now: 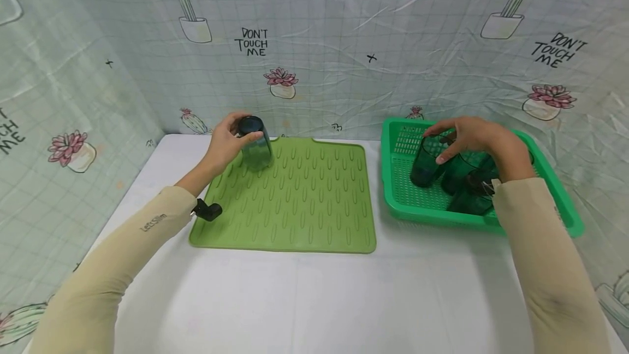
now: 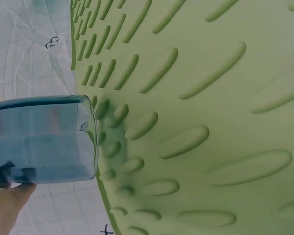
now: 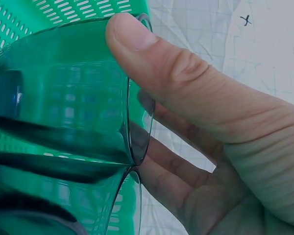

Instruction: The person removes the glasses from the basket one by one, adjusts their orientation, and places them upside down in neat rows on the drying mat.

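Left hand (image 1: 227,142): curled round an upturned teal cup (image 1: 255,142) on the green mat (image 1: 304,201), centre left.
Right hand (image 1: 474,138): pinching a cup's rim (image 1: 426,161) in the green basket (image 1: 400,201), right.
Sleeve (image 1: 153,222): "LetsSlim".
Backdrop (image 1: 251,41): "DON'T TOUCH ME".

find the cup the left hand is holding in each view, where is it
Head: the cup stands upside down at the back left corner of the green mat, gripped by the left hand.
Left wrist: cup at left edge, rim at the mat.
Right wrist: not in view; a different cup shows there.
Shared landmark: the ridged green mat, in the head and left wrist views.
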A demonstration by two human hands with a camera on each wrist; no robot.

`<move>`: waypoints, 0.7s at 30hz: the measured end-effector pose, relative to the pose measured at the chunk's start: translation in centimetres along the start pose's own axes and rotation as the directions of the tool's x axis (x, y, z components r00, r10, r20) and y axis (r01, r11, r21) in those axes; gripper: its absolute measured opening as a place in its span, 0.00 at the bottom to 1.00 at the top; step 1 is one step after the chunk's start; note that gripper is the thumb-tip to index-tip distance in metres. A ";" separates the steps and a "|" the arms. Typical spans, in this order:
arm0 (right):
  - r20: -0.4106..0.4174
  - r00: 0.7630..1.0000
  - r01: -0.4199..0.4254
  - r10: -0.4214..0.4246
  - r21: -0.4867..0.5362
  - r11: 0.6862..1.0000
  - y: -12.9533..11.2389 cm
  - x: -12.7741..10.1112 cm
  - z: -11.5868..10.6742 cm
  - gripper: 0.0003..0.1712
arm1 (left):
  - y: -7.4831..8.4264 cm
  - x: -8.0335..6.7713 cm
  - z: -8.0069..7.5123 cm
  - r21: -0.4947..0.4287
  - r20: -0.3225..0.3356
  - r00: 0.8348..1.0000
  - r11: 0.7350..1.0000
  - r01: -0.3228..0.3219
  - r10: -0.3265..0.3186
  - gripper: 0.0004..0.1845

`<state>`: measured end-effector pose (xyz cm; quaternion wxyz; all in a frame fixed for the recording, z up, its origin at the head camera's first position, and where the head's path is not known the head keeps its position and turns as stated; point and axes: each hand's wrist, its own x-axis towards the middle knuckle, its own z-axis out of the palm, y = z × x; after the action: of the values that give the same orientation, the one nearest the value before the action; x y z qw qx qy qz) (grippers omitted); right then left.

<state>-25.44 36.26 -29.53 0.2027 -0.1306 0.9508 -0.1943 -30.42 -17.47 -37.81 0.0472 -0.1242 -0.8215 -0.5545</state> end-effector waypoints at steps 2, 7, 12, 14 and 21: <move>0.000 1.000 0.002 -0.002 0.003 1.000 0.0 0.0 0.0 0.45 | 0.0 0.1 0.1 0.001 0.002 1.000 1.000 -0.004 0.004 0.36; 0.002 1.000 -0.007 0.007 -0.002 1.000 -0.1 0.2 0.0 0.45 | 0.3 0.3 0.2 0.012 -0.008 1.000 1.000 -0.005 0.005 0.37; 0.006 1.000 -0.014 0.014 -0.023 1.000 -0.1 0.3 -0.1 0.46 | 0.5 0.7 0.0 0.019 -0.019 1.000 1.000 -0.017 0.017 0.37; 0.007 1.000 -0.018 0.018 -0.030 0.999 0.0 0.4 -0.2 0.46 | 0.6 1.0 0.0 0.021 -0.025 0.999 0.999 -0.024 0.024 0.37; 0.015 1.000 -0.023 0.024 -0.039 0.999 0.1 0.5 -0.2 0.47 | 0.8 1.9 0.0 0.025 -0.057 0.998 0.999 -0.032 0.033 0.37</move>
<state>-25.97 36.30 -29.55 0.2099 -0.1248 0.9542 -0.1726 -32.06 -16.90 -36.72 0.0812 -0.1209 -0.8244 -0.5469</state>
